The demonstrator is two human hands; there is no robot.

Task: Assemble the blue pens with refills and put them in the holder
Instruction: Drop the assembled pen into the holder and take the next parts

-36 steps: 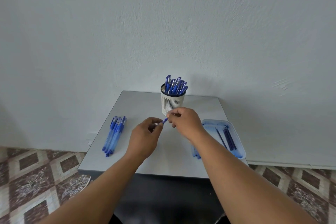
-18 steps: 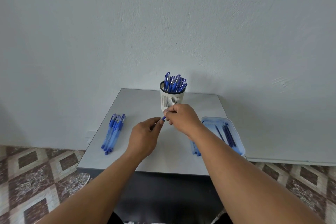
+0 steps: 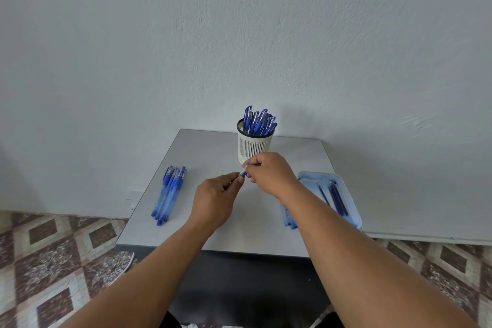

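Over the middle of the grey table (image 3: 202,152), my left hand (image 3: 213,201) grips the body of a blue pen (image 3: 242,174), mostly hidden by its fingers. My right hand (image 3: 269,172) pinches the pen's far end, just in front of the white slotted holder (image 3: 254,145). The holder stands at the table's back and holds several blue capped pens (image 3: 259,121). Several more blue pens (image 3: 169,192) lie side by side on the table's left part. At the right, a pale blue tray (image 3: 343,194) holds thin blue refills (image 3: 334,194).
The small table stands against a plain white wall. Patterned brown floor tiles (image 3: 53,261) show on both sides, and a dark panel sits under the table's front edge.
Both hands stay joined on the same pen, shifted only slightly up and toward the holder. Pens, tray and holder have not moved.
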